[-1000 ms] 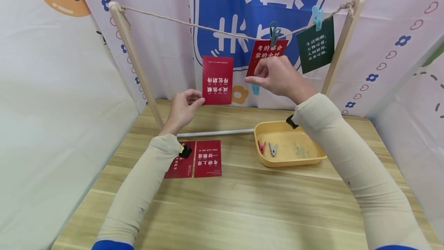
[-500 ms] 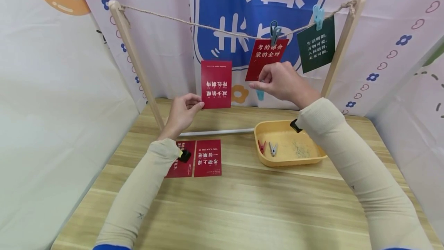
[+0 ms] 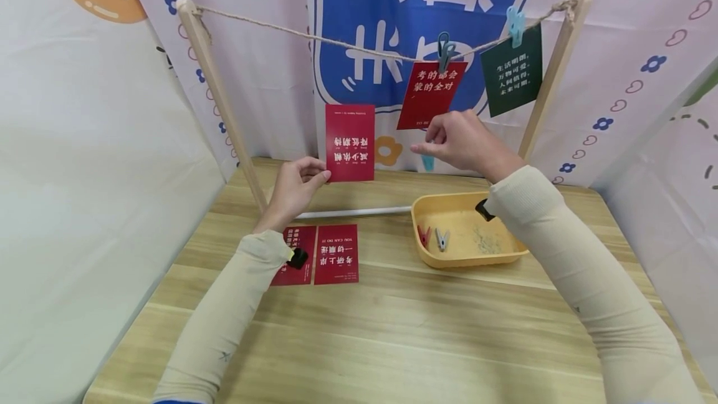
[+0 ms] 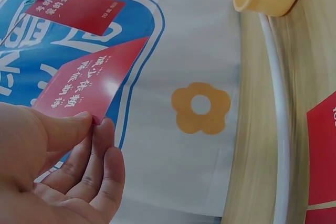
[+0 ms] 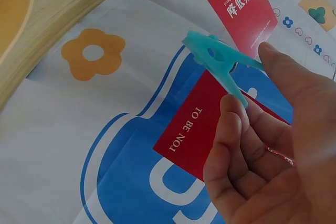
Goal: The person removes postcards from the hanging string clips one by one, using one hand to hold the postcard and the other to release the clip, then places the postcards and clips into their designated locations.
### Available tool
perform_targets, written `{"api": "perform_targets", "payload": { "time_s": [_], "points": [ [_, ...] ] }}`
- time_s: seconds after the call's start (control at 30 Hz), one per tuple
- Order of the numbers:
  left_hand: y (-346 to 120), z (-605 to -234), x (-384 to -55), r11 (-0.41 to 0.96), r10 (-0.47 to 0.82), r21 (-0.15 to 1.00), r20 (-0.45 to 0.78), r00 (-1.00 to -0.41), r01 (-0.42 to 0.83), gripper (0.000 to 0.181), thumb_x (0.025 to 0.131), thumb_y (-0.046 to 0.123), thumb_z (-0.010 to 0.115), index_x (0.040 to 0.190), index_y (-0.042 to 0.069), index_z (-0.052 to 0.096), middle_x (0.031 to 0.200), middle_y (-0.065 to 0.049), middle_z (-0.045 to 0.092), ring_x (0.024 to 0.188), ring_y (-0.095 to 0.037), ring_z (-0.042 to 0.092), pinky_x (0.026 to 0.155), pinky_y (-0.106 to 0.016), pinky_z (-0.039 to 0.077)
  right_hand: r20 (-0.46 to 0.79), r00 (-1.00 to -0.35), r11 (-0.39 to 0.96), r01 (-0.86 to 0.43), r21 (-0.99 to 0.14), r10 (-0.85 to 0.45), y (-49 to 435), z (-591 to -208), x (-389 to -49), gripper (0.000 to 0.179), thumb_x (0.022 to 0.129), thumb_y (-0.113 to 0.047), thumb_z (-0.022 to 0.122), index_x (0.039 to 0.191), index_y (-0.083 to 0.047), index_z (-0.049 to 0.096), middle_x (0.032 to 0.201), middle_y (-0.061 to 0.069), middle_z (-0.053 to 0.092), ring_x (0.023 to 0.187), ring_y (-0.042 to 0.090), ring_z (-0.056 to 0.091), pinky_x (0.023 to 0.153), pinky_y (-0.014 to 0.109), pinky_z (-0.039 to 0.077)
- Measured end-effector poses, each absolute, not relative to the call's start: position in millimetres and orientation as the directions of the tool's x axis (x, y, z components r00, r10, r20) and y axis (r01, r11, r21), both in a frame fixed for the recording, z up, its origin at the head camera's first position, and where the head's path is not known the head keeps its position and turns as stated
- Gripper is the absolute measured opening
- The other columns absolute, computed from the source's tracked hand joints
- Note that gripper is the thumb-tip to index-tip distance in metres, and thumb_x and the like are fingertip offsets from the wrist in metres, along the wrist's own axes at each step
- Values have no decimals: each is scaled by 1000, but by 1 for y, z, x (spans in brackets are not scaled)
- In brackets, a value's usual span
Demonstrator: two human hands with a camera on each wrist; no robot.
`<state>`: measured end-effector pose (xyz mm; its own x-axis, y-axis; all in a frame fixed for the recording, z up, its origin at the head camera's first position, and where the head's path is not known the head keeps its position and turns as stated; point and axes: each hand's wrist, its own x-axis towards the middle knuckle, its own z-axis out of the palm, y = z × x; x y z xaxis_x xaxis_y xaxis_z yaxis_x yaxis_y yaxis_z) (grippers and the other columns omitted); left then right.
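My left hand (image 3: pixel 296 187) pinches a red card (image 3: pixel 350 142) by its lower corner, between thumb and fingers; its white lettering reads upside down in the head view. In my right hand (image 3: pixel 462 142) a light blue clothespin (image 5: pixel 215 59) is held by its handles between thumb and fingers, its nose pointing away from the palm. Just behind that hand hangs a second red card (image 3: pixel 429 95), fixed to the twine (image 3: pixel 303 35) by a teal clothespin (image 3: pixel 445 52). Farther right a dark green card (image 3: pixel 513 70) hangs from another light blue clothespin (image 3: pixel 515 27).
Wooden posts (image 3: pixel 221 98) carry the twine above a wooden table (image 3: pixel 392 341). A yellow tray (image 3: pixel 471 260) holds a red clothespin (image 3: pixel 424 237) and a grey one (image 3: pixel 442 240). Two red cards (image 3: pixel 336 254) lie at left, before a white rod (image 3: pixel 359 212).
Both hands have come down a little with the card and the clothespin. My right hand has shifted slightly right, uncovering more of the hanging red card.
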<state>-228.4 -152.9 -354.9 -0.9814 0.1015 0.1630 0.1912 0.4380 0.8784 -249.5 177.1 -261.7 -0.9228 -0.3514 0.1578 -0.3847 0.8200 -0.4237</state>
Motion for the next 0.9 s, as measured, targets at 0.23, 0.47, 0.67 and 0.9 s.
{"api": "perform_targets", "payload": {
  "time_s": [0.23, 0.47, 0.67, 0.9],
  "points": [
    [-152, -358, -224, 452, 97, 877, 137, -986, 166, 23, 106, 17, 66, 123, 2, 71, 114, -18, 74, 108, -31, 72, 88, -29, 57, 146, -916, 820, -399, -411, -373, 182, -267, -248, 29, 94, -35, 81, 101, -6, 79, 86, 11, 76, 74, 23, 65, 63, 28, 54],
    [-150, -360, -220, 440, 95, 884, 126, -988, 155, 22, 105, 14, 66, 122, 0, 71, 116, -20, 75, 107, -30, 73, 91, -28, 59, 123, -918, 814, -392, -428, -377, 185, -273, -246, 24, 94, -31, 82, 97, -7, 79, 82, 9, 73, 76, 23, 63, 65, 29, 54],
    [-151, -363, -215, 448, 93, 885, 97, -991, 129, 23, 105, 15, 66, 123, 2, 71, 118, -20, 76, 109, -31, 73, 95, -34, 59, 111, -915, 814, -397, -423, -388, 189, -276, -244, 24, 94, -31, 82, 97, -7, 78, 84, 8, 75, 74, 22, 64, 68, 28, 55],
    [-151, -366, -210, 452, 87, 885, 79, -993, 110, 24, 106, 14, 65, 125, 1, 70, 118, -20, 75, 109, -31, 73, 95, -31, 60, 95, -917, 812, -389, -435, -388, 194, -281, -241, 25, 93, -32, 83, 95, -7, 79, 81, 9, 74, 71, 22, 62, 66, 28, 53]
  ]
}}
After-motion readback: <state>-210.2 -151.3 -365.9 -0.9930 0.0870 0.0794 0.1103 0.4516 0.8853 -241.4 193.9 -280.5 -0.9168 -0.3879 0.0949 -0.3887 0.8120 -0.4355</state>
